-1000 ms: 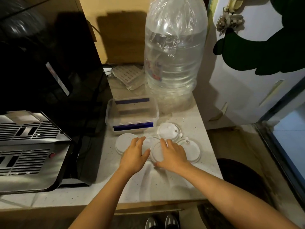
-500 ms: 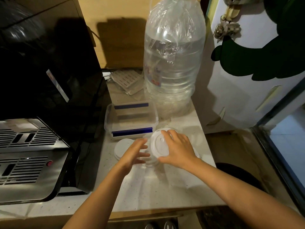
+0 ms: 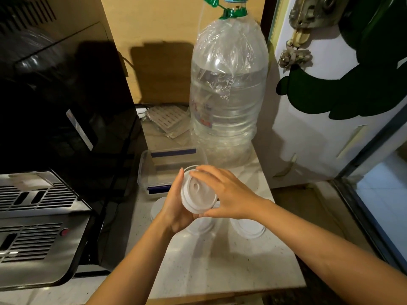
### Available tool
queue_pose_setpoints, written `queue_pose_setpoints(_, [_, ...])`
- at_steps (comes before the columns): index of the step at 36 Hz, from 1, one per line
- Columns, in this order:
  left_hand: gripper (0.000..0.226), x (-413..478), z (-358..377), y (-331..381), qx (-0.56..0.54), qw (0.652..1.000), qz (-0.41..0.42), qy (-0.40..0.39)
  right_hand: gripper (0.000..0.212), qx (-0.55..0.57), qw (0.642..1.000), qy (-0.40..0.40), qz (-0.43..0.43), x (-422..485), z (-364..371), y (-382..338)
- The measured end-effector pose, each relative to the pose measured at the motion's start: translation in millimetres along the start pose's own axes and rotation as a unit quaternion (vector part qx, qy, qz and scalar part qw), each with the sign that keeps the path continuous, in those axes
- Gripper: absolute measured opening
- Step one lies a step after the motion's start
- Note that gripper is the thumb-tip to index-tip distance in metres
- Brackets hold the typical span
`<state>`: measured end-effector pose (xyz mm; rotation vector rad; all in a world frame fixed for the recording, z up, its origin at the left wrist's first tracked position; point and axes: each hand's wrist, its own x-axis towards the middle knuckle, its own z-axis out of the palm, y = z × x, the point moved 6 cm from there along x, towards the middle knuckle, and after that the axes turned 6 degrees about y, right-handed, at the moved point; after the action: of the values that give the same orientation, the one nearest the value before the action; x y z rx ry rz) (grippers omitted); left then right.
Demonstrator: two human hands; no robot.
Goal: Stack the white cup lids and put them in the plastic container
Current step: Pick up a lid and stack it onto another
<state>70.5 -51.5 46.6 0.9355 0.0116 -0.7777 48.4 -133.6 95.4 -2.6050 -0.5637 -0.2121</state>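
A small stack of white cup lids (image 3: pixel 197 195) is held above the counter between both hands. My left hand (image 3: pixel 174 208) cups it from the left and below; my right hand (image 3: pixel 224 192) grips its top and right rim. Three more white lids lie on the counter: one lid (image 3: pixel 157 208) at the left, partly hidden by my left hand, one lid (image 3: pixel 201 226) under my hands, and one lid (image 3: pixel 247 228) at the right. The clear plastic container (image 3: pixel 149 170) with blue clips stands open just behind my hands.
A big clear water bottle (image 3: pixel 226 95) stands behind the container. A black and steel coffee machine (image 3: pixel 55 172) fills the left side. The counter's right edge (image 3: pixel 284 234) drops to the floor beside a white door (image 3: pixel 319 106).
My right hand picked lids up off the counter and both hands now hold them raised as a stack in front of the container. The camera moved closer and tilted up.
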Motion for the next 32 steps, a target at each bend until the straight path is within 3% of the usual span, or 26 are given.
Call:
queue_pose_setpoints(4, [0.047, 1, -3, 1, -0.018, 1.0, 0.021, 0.009, 0.094, 0.02, 0.999, -0.029, 0.01, 3, -1, 4])
queue_pose_setpoints(11, [0.044, 1, -18, 0, -0.045, 0.999, 0.023, 0.017, 0.104, 0.125, 0.981, -0.01, 0.148, 7, -13, 50])
queue_pose_setpoints(18, [0.063, 3, -30, -4, -0.069, 0.997, -0.001, 0.029, 0.106, 0.076, 0.963, -0.07, 0.248, -1, 21, 115])
queue_pose_setpoints(23, [0.102, 3, -42, -5, -0.084, 0.994, -0.014, 0.064, 0.105, 0.045, 0.953, -0.137, 0.266, -4, 56, 133])
queue_pose_setpoints(32, [0.09, -2, -56, -6, -0.086, 0.99, -0.034, 0.104, 0.099, -0.065, 0.952, -0.198, 0.225, 4, 89, 129])
